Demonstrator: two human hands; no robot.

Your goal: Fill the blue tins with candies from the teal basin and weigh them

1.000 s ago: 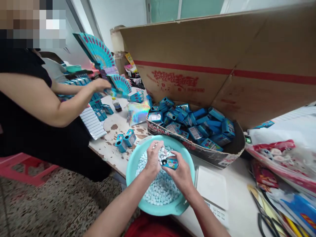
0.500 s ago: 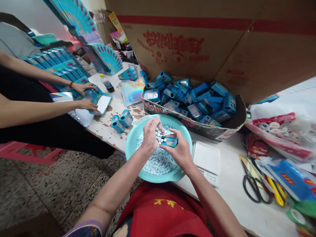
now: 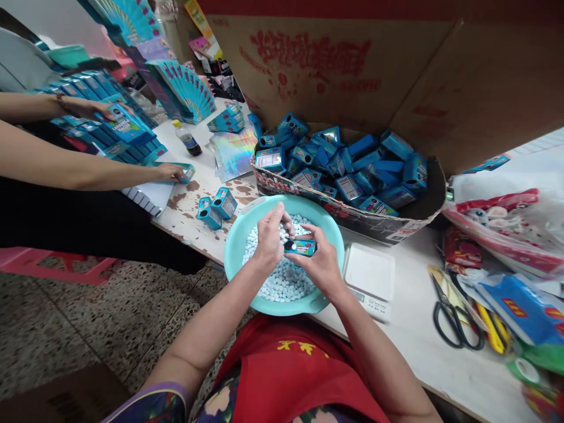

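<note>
Over a turquoise basin [image 3: 238, 282] full of pale blue candies [image 3: 286, 282], my right hand [image 3: 324, 261] grips a small blue candy box [image 3: 304, 247] lying on its side. The box's round hole faces left, and a pale candy shows at it. My left hand [image 3: 269, 238] is curled around several candies right beside that hole, thumb uppermost. Part of what the left palm holds is hidden by its fingers.
Behind the basin stands a cut-down carton [image 3: 352, 226] heaped with blue boxes. Two boxes [image 3: 215, 208] stand left of it. A white scale [image 3: 369, 273] and black scissors [image 3: 453, 320] lie to the right. A co-worker's hands [image 3: 170, 172] handle blue packages at left.
Candies that were spread across the box opening half a second ago no longer cover it. The co-worker's far hand has lifted a blue package toward the stack; the view has tilted slightly.
</note>
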